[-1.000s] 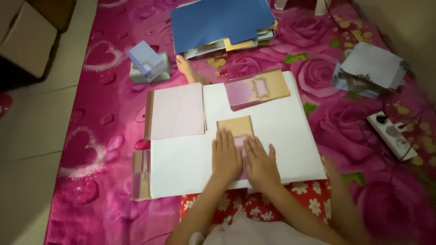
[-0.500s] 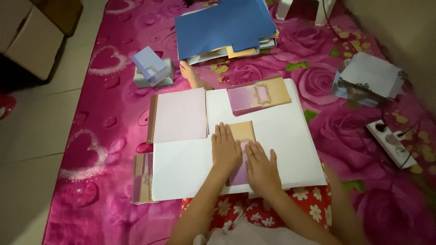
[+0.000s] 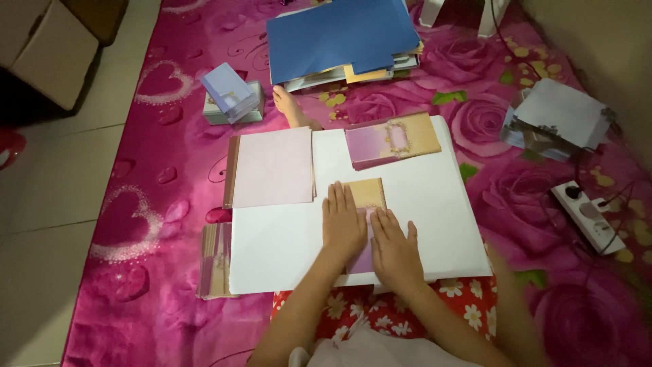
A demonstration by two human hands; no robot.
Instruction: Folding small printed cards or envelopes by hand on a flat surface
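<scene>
A pink blanket (image 3: pixel 170 224) printed with roses and hearts covers the floor, pale tiles showing along its left edge, and a large white board (image 3: pixel 435 211) lies on it in front of the seated person.

The fingers of both hands lie flat and close together, pressing down on a small card (image 3: pixel 369 204) near the middle of the board; nothing is gripped. The left hand (image 3: pixel 341 228) covers the card's left part, the right hand (image 3: pixel 395 250) its lower right. The card shows a tan, patterned top strip above the fingertips and a lilac strip between the two hands.

Compared with the picture half a second earlier, the hands sit in the same place on the card, flat as before; only the view has shifted slightly.

Just left of the hands a stack of pale pink sheets (image 3: pixel 275 168) rests across the board's upper left corner. Beyond the fingertips a pile of lilac-and-tan cards (image 3: pixel 392 140) lies at the board's top edge. More cards (image 3: pixel 214 268) poke out from under the board's left side. A bare foot (image 3: pixel 291 107) shows above the board. Farther off lie a blue paper stack (image 3: pixel 343 37), a small pale box (image 3: pixel 232 100), a white envelope pile (image 3: pixel 557 119) and a white power strip (image 3: pixel 589 216) at the right, and cardboard boxes (image 3: pixel 47 47) at the upper left.
</scene>
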